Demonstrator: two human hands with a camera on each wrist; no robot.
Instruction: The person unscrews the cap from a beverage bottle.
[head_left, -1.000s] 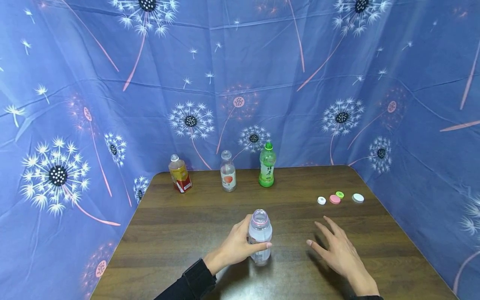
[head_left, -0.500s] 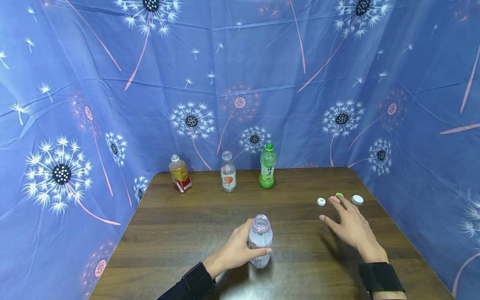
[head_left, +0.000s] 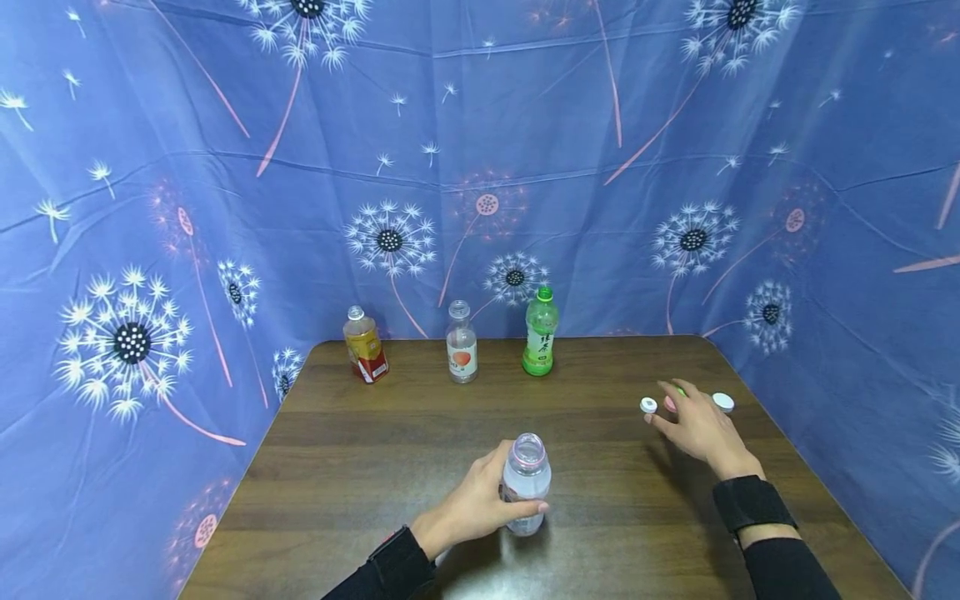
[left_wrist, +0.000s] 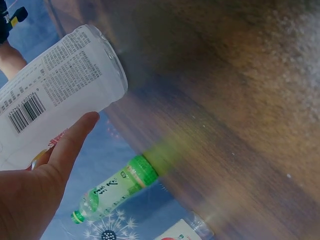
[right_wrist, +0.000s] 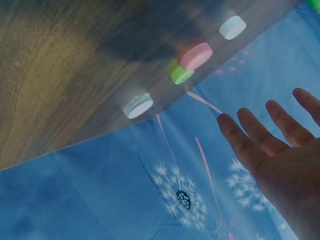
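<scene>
My left hand point(head_left: 471, 502) grips a clear, uncapped plastic bottle point(head_left: 527, 477) that stands upright near the middle of the table. Its white label with a barcode point(left_wrist: 27, 112) shows in the left wrist view. My right hand point(head_left: 703, 432) hovers with fingers spread over loose bottle caps at the right. A pink cap point(right_wrist: 196, 56) leans against a green cap point(right_wrist: 180, 75) there, and both are partly covered by the fingers in the head view. One white cap point(head_left: 648, 406) lies left of the hand, another white cap point(head_left: 723, 402) to its right.
Along the back of the brown wooden table point(head_left: 390, 442) stand a yellow-and-red labelled bottle point(head_left: 365, 350), a clear bottle with a peach-like picture point(head_left: 462, 354) and a green tea bottle point(head_left: 540, 333). A blue dandelion-print cloth point(head_left: 585, 233) hangs behind and at the sides.
My right hand has moved forward and right, from above the bare table to over the caps. My left hand keeps its grip on the bottle.
</scene>
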